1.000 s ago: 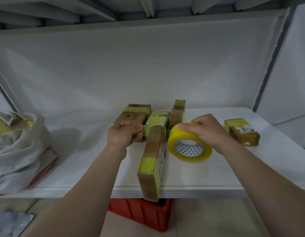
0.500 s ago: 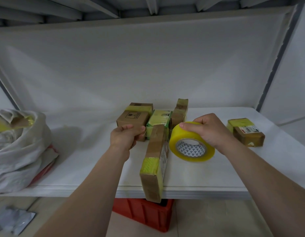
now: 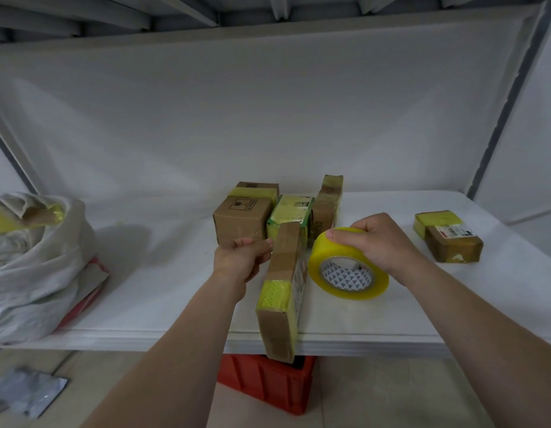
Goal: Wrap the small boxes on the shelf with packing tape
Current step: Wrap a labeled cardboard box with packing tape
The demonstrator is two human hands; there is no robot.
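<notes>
A long flat cardboard box (image 3: pixel 283 273) stands on its edge on the white shelf (image 3: pixel 163 273), its near end sticking out past the shelf's front. My left hand (image 3: pixel 241 257) is at the box's far left side, fingers pinched on what looks like a clear tape end. Just right of the box, my right hand (image 3: pixel 376 242) grips a yellow tape roll (image 3: pixel 348 278) from above. Behind stand a brown box (image 3: pixel 240 217), a green-edged box (image 3: pixel 291 211) and an upright narrow box (image 3: pixel 328 202). A taped box (image 3: pixel 447 239) lies at the right.
A white plastic bag (image 3: pixel 36 257) holding taped parcels fills the shelf's left end. A red crate (image 3: pixel 268 387) sits on the floor under the shelf's edge, with a silvery packet (image 3: pixel 27 393) at the lower left. Another shelf board hangs overhead.
My left hand has shifted slightly toward the long box's far end. The tape roll and right hand have stayed nearly still beside the box.
</notes>
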